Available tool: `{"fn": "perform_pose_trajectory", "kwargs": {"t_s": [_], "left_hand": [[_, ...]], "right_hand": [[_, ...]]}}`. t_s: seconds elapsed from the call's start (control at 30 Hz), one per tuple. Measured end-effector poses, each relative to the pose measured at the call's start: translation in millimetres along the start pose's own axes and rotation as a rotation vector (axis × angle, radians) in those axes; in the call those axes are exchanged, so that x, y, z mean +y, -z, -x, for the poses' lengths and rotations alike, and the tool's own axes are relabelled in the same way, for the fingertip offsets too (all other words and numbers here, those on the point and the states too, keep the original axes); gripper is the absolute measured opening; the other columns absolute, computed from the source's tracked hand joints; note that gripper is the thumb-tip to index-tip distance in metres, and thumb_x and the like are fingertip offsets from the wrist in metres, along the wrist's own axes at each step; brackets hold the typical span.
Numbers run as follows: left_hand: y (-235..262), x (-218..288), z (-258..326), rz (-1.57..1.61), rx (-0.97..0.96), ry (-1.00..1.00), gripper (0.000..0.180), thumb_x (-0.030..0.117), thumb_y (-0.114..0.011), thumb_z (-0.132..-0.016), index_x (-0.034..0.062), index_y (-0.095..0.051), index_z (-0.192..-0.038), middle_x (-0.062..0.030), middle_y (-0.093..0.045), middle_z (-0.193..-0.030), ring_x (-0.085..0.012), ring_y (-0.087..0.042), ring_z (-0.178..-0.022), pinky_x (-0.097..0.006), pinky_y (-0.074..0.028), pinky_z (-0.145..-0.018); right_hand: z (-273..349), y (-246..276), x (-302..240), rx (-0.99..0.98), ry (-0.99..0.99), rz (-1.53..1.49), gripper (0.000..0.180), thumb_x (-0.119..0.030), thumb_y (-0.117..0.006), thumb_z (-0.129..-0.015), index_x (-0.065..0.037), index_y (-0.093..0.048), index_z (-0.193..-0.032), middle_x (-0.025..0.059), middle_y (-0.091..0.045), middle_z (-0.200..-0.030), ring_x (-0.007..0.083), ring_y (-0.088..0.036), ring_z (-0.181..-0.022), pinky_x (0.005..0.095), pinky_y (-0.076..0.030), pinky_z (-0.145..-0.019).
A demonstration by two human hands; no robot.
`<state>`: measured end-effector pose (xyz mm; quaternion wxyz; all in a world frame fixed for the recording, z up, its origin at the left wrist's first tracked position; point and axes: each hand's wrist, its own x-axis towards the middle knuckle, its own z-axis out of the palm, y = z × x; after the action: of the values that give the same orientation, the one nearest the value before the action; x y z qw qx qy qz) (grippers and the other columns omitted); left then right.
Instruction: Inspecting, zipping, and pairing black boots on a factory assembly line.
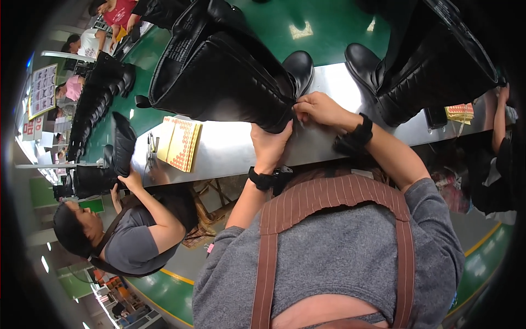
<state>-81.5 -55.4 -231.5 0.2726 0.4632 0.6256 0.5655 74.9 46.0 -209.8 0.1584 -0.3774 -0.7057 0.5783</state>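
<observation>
Black and glossy, a tall boot (219,82) lies tilted over the metal desk (229,143), its long axis slanting: shaft opening toward upper left, ankle end toward lower right, where the left hand (270,145) grips it and the right hand (323,111) pinches its edge.

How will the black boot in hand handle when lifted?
The black boot may be slick, given its sheen. Its shaft probably keeps some shape: the top gapes open. Stood upright, it might tip, its shaft looking tall and wide.
</observation>
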Motion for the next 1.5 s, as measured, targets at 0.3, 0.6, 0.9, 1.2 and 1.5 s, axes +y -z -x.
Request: {"fn": "perform_pose_trajectory", "kwargs": {"t_s": [0.3,0.6,0.9,1.2,1.5], "left_hand": [[-3,17,5,-0.172,0.037,0.073,0.059,0.014,-0.081,-0.067,-0.0014,-0.05,-0.115,-0.0119,-0.065,-0.103,-0.0202,-0.064,-0.094,-0.032,-0.05,-0.083],[-5,15,6,-0.135,-0.106,0.09,0.043,0.011,-0.079,-0.071,-0.0024,-0.059,-0.106,-0.0108,-0.068,-0.1,-0.0173,-0.064,-0.091,-0.031,-0.051,-0.081],[2,35,15,-0.314,0.374,-0.763,0.066,0.002,-0.072,-0.076,-0.0034,-0.033,-0.128,-0.0158,-0.043,-0.122,-0.0234,-0.047,-0.106,-0.035,-0.041,-0.091],[-137,71,-22,-0.175,-0.683,-0.102,0.035,0.02,-0.066,-0.09,-0.0003,-0.054,-0.115,-0.0086,-0.062,-0.076,-0.0132,-0.057,-0.057,-0.026,-0.046,-0.055],[-172,29,-58,0.106,-1.23,0.353,0.025,0.025,-0.055,-0.098,0.0056,-0.063,-0.085,0.0016,-0.059,-0.066,-0.0044,-0.049,-0.054,-0.019,-0.038,-0.049]], "right_hand": [[49,9,-111,0.072,0.219,-0.487,0.032,-0.023,-0.051,-0.095,-0.002,-0.06,-0.071,0.0029,-0.057,-0.064,0.0077,-0.047,-0.043,0.0218,-0.035,-0.043],[71,30,-179,-0.038,0.658,-0.509,0.035,-0.022,-0.048,-0.097,0.001,-0.062,-0.075,0.0056,-0.062,-0.068,0.0091,-0.054,-0.048,0.0227,-0.044,-0.048],[193,59,-31,0.374,-0.331,0.807,0.046,-0.049,-0.067,-0.081,-0.005,-0.067,-0.067,0.013,-0.065,-0.07,0.0319,-0.065,-0.071,0.0394,-0.05,-0.066],[151,84,52,0.944,0.183,0.082,0.067,-0.027,-0.084,-0.069,0.002,-0.053,-0.122,0.0157,-0.068,-0.104,0.0265,-0.066,-0.099,0.0352,-0.051,-0.086],[153,97,72,0.756,0.129,-0.045,0.043,-0.014,-0.082,-0.072,0.003,-0.063,-0.108,0.0113,-0.071,-0.1,0.0163,-0.067,-0.092,0.0298,-0.051,-0.083]]}}
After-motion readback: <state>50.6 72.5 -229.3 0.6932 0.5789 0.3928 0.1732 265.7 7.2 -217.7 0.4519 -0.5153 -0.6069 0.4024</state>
